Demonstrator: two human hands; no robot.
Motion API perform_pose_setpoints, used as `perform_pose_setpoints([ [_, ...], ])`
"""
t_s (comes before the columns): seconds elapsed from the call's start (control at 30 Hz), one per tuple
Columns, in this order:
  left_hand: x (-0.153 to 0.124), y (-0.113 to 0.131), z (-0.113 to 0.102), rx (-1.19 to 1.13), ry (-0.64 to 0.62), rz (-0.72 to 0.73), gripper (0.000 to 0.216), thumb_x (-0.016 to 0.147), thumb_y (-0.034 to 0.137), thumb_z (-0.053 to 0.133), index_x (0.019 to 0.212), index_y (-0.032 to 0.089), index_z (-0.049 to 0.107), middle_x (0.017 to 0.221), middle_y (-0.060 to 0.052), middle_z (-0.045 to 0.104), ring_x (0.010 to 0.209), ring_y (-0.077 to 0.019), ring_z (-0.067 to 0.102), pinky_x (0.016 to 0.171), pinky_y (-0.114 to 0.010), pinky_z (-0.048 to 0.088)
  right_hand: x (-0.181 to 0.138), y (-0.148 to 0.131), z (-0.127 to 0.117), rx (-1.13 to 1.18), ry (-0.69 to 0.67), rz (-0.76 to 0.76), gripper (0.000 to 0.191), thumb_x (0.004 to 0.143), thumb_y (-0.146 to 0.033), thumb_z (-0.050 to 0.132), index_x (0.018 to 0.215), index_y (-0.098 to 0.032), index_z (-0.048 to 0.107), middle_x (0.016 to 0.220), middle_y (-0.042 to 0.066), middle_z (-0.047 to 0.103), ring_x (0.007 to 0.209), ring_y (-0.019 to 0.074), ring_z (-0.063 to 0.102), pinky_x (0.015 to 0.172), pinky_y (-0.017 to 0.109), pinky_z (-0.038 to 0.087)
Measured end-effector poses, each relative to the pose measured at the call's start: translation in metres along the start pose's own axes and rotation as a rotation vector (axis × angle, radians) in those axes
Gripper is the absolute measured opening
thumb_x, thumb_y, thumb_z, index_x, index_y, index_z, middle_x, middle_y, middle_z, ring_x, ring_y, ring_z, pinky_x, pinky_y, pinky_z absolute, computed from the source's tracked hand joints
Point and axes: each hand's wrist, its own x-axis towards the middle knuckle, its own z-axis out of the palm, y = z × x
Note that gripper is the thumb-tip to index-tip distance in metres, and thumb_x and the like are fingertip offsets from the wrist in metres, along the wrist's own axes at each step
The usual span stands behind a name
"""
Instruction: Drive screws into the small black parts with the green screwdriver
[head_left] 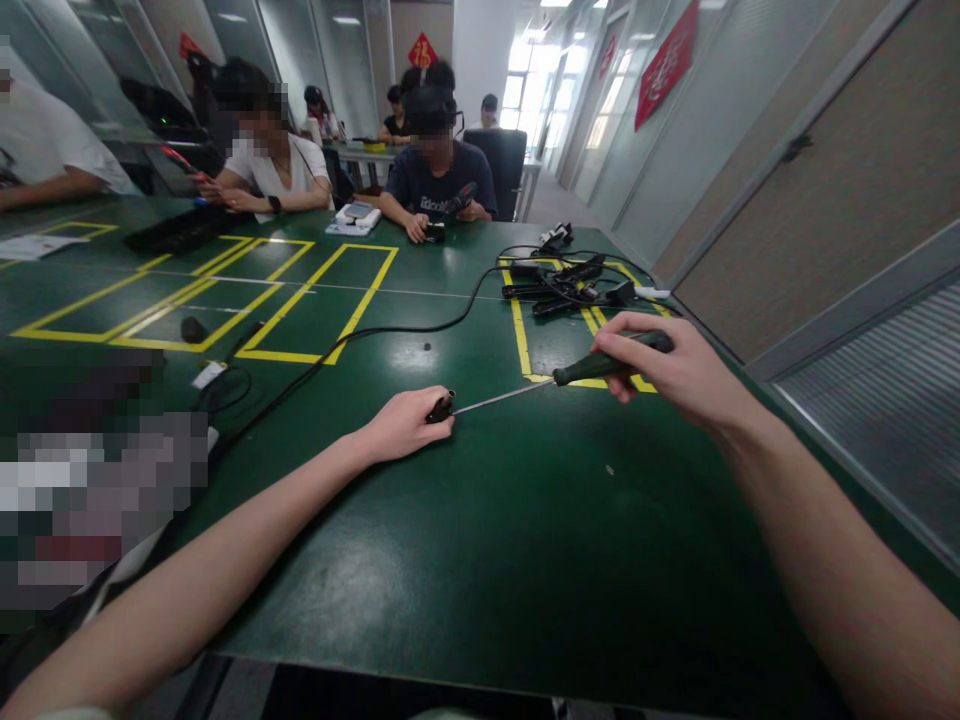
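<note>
My right hand [652, 360] is closed around the dark green handle of a screwdriver [592, 368], held nearly level above the table. Its long thin metal shaft runs left to a small black part [440, 408], and the tip meets or nearly meets that part's right side. My left hand [405, 425] grips the black part between thumb and fingers, low over the green table [525, 560]. Most of the part is hidden by my fingers, so its exact kind does not show.
A black cable [390, 330] crosses the table from left to a heap of black cables and adapters [562, 280] at the back right. Yellow tape [367, 300] marks rectangles. Across the table, a person in a dark shirt [442, 180] handles a black object; others sit further left.
</note>
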Motion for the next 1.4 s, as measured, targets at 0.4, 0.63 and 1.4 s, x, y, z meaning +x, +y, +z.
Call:
perform_pose_setpoints([
  [0.4, -0.0007, -0.0007, -0.0007, -0.025, 0.001, 0.007, 0.018, 0.092, 0.037, 0.054, 0.083, 0.022, 0.051, 0.076, 0.002, 0.055, 0.068, -0.0171, 0.051, 0.067, -0.028, 0.038, 0.002, 0.0022, -0.0036, -0.034, 0.003, -0.007, 0.053, 0.079, -0.073, 0.077, 0.076, -0.021, 0.067, 0.054, 0.002, 0.064, 0.047, 0.0152, 0.061, 0.049, 0.029, 0.05],
  [0.63, -0.001, -0.0013, -0.0004, -0.03, 0.008, 0.009, 0.017, 0.093, 0.036, 0.054, 0.082, 0.022, 0.052, 0.075, 0.002, 0.056, 0.068, -0.0169, 0.052, 0.067, -0.028, 0.039, 0.0017, 0.0013, -0.0042, -0.081, 0.027, -0.035, 0.04, 0.074, -0.057, 0.084, 0.081, -0.022, 0.068, 0.059, 0.0, 0.065, 0.052, 0.0143, 0.061, 0.054, 0.028, 0.049],
  [1.4, -0.0004, -0.0032, 0.0003, -0.042, 0.003, -0.006, 0.019, 0.093, 0.038, 0.054, 0.083, 0.022, 0.053, 0.077, 0.001, 0.057, 0.07, -0.0177, 0.053, 0.068, -0.029, 0.039, 0.0029, 0.0061, -0.0039, -0.079, 0.011, -0.001, 0.041, 0.084, -0.062, 0.074, 0.083, -0.022, 0.065, 0.053, 0.0, 0.059, 0.045, 0.0138, 0.054, 0.045, 0.027, 0.041],
])
